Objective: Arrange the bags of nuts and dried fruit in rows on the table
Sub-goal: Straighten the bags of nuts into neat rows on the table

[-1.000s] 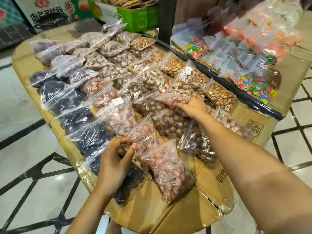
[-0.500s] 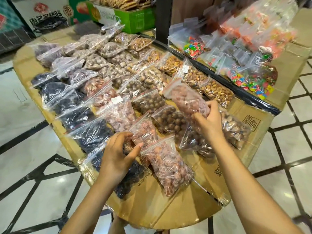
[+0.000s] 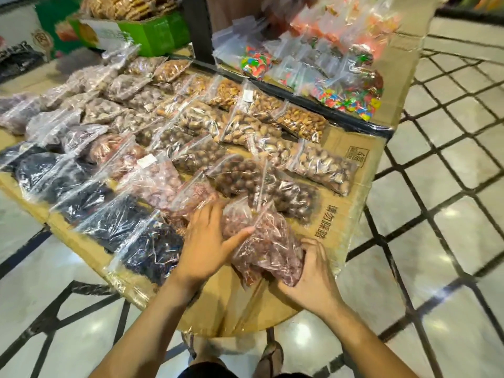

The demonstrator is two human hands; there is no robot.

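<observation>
On the desk's far left: clear zip bags of dark dried fruit (image 3: pixel 114 214) lie in a row along the cardboard-covered desk (image 3: pixel 351 214), each overlapping the next, probably so every bag's contents show.
Middle rows: bags of pinkish-red nuts (image 3: pixel 161 181) and round brown nuts (image 3: pixel 240 170) run in parallel lines toward the far end, sorted by kind.
Left hand (image 3: pixel 207 241): its grip is spread, palm down, fingers fanned across a reddish bag beside the dark fruit, thumb reaching onto the neighbouring bag; it seems to pin the row so nothing slides.
Bag being placed (image 3: pixel 270 244): a clear bag of reddish-brown nuts, at the near end of the desk, lying over another bag of the same kind, between the two hands.
Right hand (image 3: pixel 311 274): its grip curls round the near bottom corner of that bag, fingers closed on the plastic, apparently steering it into line.
Right side: bags of pale shelled nuts (image 3: pixel 324 165) sit near the desk's right edge; beyond a dark divider, bags of coloured sweets (image 3: pixel 346 96) lie apart.
</observation>
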